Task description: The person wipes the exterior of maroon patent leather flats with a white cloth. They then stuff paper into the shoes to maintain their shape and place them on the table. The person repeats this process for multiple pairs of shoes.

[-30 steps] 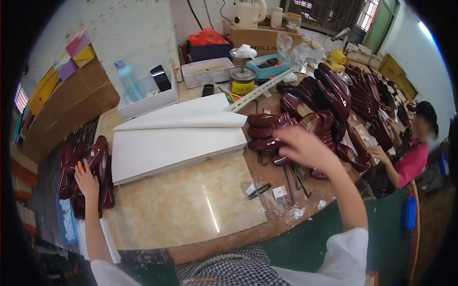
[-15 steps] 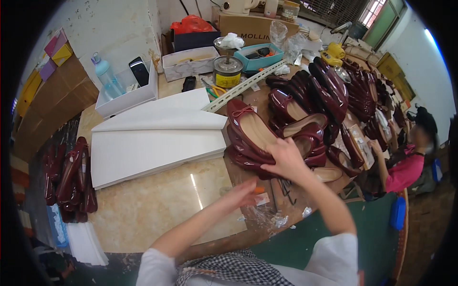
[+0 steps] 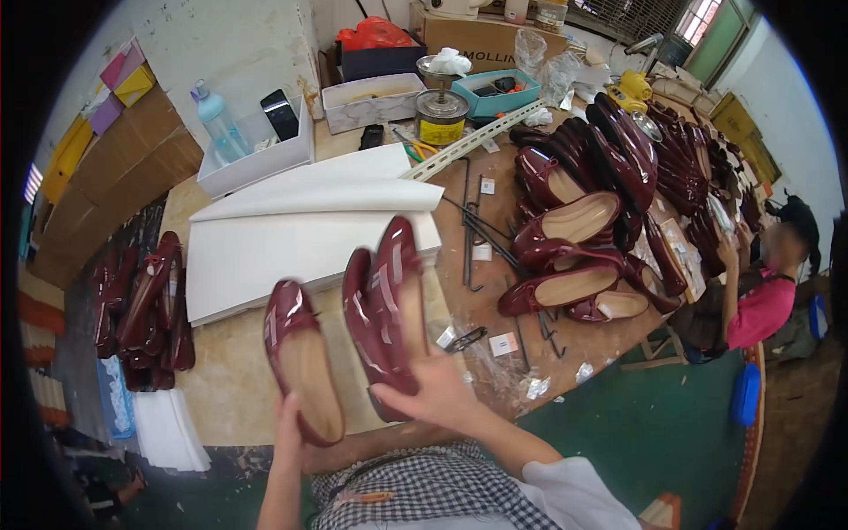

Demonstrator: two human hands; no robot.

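Over the near part of the tabletop, my left hand (image 3: 289, 431) grips a glossy burgundy ballet flat (image 3: 306, 369) by its heel end, toe pointing away and beige insole facing up. To its right my right hand (image 3: 433, 393) is closed on the heel ends of a pair of burgundy ballet flats (image 3: 399, 305), held side by side with toes up. The fingers under the shoes are partly hidden. A stack of white paper (image 3: 265, 265) lies just beyond. Farther right rests a pile of similar burgundy flats (image 3: 565, 221).
More burgundy shoes (image 3: 141, 309) are heaped at the far left. Dark metal rods (image 3: 473, 230) and plastic scraps lie on the brown board. A perforated metal strip (image 3: 477, 140), a tin can (image 3: 440, 117) and open boxes stand at the back. A co-worker in pink (image 3: 760, 314) sits at the right.
My right hand has carried flats from the pile leftward and nearer. My left hand has moved left and now holds one flat. The metal rods have come into sight.
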